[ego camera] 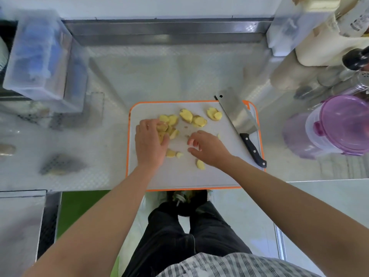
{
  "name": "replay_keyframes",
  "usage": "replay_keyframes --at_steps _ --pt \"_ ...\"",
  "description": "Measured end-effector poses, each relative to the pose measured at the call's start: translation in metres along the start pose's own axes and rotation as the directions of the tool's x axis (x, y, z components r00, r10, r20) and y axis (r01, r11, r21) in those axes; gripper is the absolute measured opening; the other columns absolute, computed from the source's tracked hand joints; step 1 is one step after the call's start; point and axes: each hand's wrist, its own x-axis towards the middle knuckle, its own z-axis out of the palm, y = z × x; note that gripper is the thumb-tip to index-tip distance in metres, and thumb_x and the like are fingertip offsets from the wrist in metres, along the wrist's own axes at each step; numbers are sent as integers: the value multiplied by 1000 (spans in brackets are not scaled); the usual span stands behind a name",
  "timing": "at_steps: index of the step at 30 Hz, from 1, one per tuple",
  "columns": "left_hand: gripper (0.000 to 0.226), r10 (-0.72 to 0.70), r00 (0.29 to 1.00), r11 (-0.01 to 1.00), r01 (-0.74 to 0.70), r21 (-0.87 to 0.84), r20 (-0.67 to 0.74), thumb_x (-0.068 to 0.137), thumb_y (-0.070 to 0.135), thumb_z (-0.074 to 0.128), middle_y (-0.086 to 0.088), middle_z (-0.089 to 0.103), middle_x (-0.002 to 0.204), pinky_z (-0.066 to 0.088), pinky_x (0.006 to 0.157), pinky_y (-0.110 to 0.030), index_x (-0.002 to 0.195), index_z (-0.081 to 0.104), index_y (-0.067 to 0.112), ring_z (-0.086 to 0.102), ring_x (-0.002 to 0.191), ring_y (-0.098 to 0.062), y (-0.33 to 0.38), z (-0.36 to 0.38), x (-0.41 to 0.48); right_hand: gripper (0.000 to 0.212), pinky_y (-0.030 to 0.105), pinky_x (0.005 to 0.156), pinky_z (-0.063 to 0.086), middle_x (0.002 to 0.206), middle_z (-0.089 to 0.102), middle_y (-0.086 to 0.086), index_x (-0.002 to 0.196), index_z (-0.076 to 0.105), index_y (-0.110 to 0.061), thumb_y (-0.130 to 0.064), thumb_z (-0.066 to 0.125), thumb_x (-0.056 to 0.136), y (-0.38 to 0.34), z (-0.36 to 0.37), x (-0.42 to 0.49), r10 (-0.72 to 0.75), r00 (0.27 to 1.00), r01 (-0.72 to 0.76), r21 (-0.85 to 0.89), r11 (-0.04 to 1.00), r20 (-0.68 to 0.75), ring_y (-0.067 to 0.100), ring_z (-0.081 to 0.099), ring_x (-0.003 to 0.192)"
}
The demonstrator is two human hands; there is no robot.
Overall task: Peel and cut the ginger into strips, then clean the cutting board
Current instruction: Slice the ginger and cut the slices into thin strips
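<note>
Left hand [149, 140] cupped over ginger slices [187, 116], fingers and thumb curled round a clump.
The right hand [207, 146] hovered beside it, fingers loosely bent, holding nothing visible. More slices lay scattered on the orange-rimmed cutting board [179, 176], and a cleaver [237, 114] rested along its right edge.

Your left hand [149, 140] and right hand [207, 148] are bare, and so are both forearms [111, 206], all the way to the edge of the view. Your trousers [179, 236] are black, loose and creased along the legs. At the bottom, your shirt [229, 264] has a check of thin dark lines on white, and its hem lies over the waist of the trousers.
</note>
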Motion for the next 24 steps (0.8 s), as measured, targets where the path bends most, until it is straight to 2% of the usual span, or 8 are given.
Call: replay_keyframes --at_steps 3,6,9,11,14,18,20,24 --pt "38 -34 999 999 34 -6 38 82 5 60 -22 55 115 42 89 -46 120 59 3 50 105 -42 -5 0 14 27 30 74 44 101 57 -1 117 57 -18 -21 59 90 -11 -2 16 34 998 -31 63 998 -52 12 49 78" --pt "43 -54 993 998 56 -19 106 87 4 55 -21 53 118 42 94 -45 129 58 7 49 111 -39 -11 -1 29 34 33 77 46 109 58 3 128 52 -17 -18 52 94 -25 -1 35 26 997 -22 43 999 -74 17 53 85" --pt "47 19 980 1000 -19 -1 197 88 5 56 -18 50 117 44 92 -44 134 54 13 49 109 -34 -12 -2 39 34 42 77 49 117 54 9 131 52 -15 -15 46 97 -37 0 57 47 984 -49 -6 999 -174 28 57 98" --pt "51 68 958 994 -90 68 277 87 6 58 -17 46 118 45 88 -44 136 52 17 47 107 -33 -15 -2 43 36 41 78 47 120 48 11 131 52 -14 -12 49 95 -42 2 71 50 973 -78 -115 990 -224 29 52 103" --pt "45 72 952 989 -108 105 299 86 9 61 -15 44 119 42 86 -39 130 55 16 44 108 -32 -17 -2 45 31 32 84 38 116 44 9 117 59 -15 -9 60 87 -43 5 82 10 969 -106 -382 918 -245 27 42 106" --pt "39 74 963 995 -87 39 259 82 7 65 -11 49 121 42 90 -38 119 58 14 45 110 -31 -18 -4 47 23 31 84 32 112 45 8 97 60 -12 0 62 77 -44 5 84 10 955 -140 -423 895 -295 28 39 102" --pt "33 99 968 994 -105 14 230 78 6 69 -10 53 114 44 85 -39 110 63 13 48 106 -30 -19 -5 48 31 32 86 31 116 44 8 103 60 -13 1 61 76 -46 5 85 -11 959 -119 -436 892 -284 28 39 105" --pt "17 100 979 995 -95 -37 179 76 9 76 -7 56 98 38 74 -25 91 68 10 52 95 -24 -22 -7 48 50 35 85 32 115 50 9 122 58 -20 -1 65 76 -47 6 86 -88 949 -29 -363 931 -303 31 45 105"
